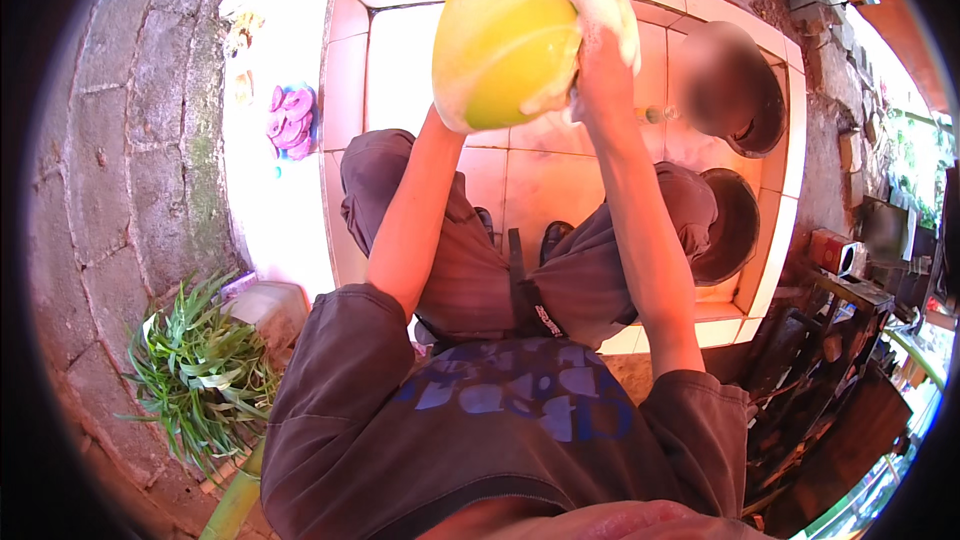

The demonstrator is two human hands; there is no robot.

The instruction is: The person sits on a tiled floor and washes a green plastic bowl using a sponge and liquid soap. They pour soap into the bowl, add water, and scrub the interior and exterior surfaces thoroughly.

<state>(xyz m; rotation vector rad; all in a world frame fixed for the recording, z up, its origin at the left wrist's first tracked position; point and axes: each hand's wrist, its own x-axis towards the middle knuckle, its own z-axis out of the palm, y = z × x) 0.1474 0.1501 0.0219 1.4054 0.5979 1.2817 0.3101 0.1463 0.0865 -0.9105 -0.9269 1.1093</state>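
A yellow-green rounded vessel, seemingly a plastic bowl (506, 45), is raised above the tiled basin with its curved outside towards me. White suds streak its surface and gather along its lower and right edges. My right hand (596, 22), thick with foam, grips its right side. Behind the bowl my left hand is hidden; the left forearm (420, 210) runs up to the bowl's lower left edge, where the hand supports it. My knees are bent, and both shoes stand on the tiled floor (506, 172) below.
Two dark round tubs (761, 116) (726, 225) stand at the basin's right; a blurred patch covers part of one. A small glass (667, 114) is nearby. On the bright left ledge lies a purple bundle (291, 122). Green leaves (202, 367) and a bamboo pole (236, 495) are lower left.
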